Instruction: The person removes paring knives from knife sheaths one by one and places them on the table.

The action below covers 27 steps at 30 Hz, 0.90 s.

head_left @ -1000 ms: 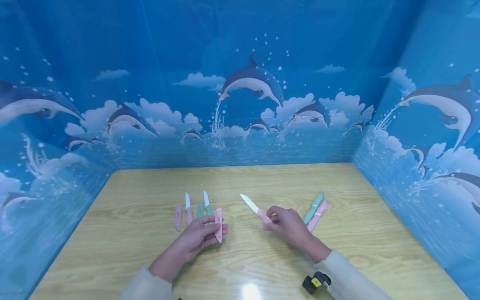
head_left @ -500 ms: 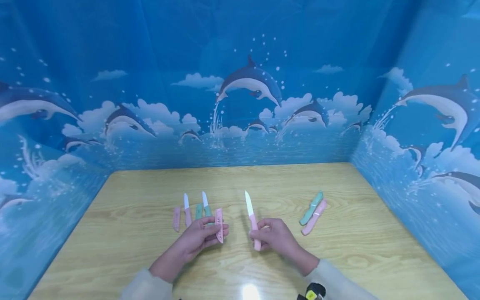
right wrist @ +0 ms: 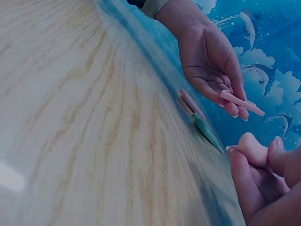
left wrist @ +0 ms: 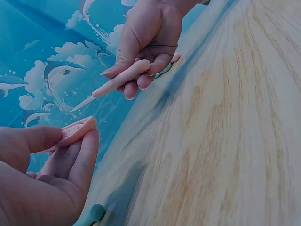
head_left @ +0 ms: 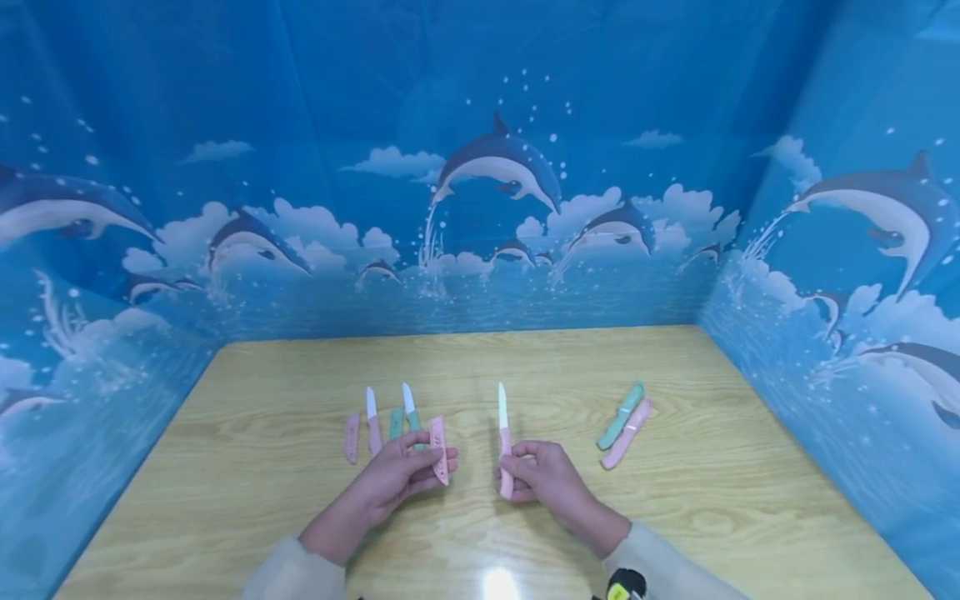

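The knife (head_left: 503,440) stands blade-up just above the surface (head_left: 675,517), a little right of centre, its pink handle pinched low in the curled fingers of the right hand (head_left: 542,479). Beside it the left hand (head_left: 397,477) pinches a pink sheath (head_left: 439,450) between thumb and fingertips, long side upright, close to the knife but not touching it. Both look light, stiff and smooth plastic, so likely a bit slippery; the white blade seems thin and probably brittle, and is best left alone in favour of the handle, with the sheath taken by its flat sides. Behind the left hand lie two more bare knives (head_left: 371,421), a green sheath and a pink sheath (head_left: 352,437), partly hidden by the fingers. To the right lie a green and a pink sheathed knife (head_left: 625,425), side by side. The sheath's open end cannot be made out, and the wrist views blur the blade tip.
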Motion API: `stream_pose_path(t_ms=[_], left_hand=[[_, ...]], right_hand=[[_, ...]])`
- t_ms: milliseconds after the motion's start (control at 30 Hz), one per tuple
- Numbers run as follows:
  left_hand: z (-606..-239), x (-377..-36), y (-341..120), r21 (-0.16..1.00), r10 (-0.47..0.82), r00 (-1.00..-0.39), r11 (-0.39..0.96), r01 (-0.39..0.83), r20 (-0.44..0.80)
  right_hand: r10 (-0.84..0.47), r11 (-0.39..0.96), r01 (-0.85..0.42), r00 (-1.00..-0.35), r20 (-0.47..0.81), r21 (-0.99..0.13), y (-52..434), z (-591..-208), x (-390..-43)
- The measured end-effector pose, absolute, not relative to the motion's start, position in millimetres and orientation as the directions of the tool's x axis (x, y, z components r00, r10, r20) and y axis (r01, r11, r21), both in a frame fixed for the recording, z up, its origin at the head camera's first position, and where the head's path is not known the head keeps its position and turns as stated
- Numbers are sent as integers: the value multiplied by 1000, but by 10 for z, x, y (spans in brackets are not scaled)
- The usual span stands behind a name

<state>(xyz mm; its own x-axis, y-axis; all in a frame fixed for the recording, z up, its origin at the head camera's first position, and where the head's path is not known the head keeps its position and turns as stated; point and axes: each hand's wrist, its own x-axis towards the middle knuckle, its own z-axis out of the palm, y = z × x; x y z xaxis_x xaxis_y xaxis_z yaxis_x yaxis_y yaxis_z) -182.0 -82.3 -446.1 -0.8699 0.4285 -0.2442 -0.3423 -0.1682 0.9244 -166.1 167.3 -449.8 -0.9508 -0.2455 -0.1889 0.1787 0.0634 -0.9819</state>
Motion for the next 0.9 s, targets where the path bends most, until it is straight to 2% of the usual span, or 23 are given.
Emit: stream_pose_path(t_ms=[233,433,567,700,900], left_hand=[[-4448,-1827,-807,948,377,-899,-131,-290,-223],[-4404,-1924,-780,983,173,-970,-49,-179,-169],[-4383,-2039,-765,991,74,-989,48,-126,-129],[-4387,-2126,-758,990,49,-994,108,-93,-99],[-4402,-2189,-793,975,4,-996,206,-81,-84]], right_hand=[[-261,40,167,-950,-172,-985,1642,-4494,-1681],[-252,59,136,-956,-146,-989,1587,-4462,-1775],[-214,61,107,-970,-117,-992,1517,-4448,-1896],[-177,103,64,-981,-81,-993,1430,-4426,-2013],[-140,255,25,-988,-63,-967,1319,-4442,-2146]])
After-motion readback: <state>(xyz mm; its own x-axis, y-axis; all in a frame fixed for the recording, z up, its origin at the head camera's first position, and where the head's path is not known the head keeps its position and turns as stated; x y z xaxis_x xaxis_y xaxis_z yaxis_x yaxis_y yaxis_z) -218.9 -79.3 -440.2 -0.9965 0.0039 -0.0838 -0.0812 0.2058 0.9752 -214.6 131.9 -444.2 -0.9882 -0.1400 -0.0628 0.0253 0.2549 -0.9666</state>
